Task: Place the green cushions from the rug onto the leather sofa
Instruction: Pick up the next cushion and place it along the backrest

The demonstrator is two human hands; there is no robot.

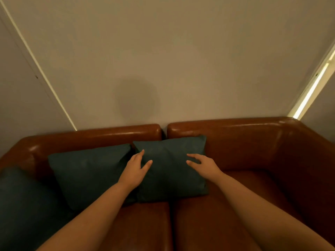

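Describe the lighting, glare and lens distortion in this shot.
Head view: dim, warm light; a soft round shadow on the wall; glare streaks along the top of the leather sofa; a bright light strip at right; the wide-angle lens splays the wall edges; the green cushions look dark and slightly soft.

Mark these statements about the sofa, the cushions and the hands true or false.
1. The left cushion, middle cushion and right cushion all sit on the leather sofa. True.
2. The right cushion leans against the backrest. True.
3. The left hand grips the middle cushion's corner. False: it is open, at the right cushion's face.
4. The right hand rests on the armrest. False: it is open, at the right cushion.
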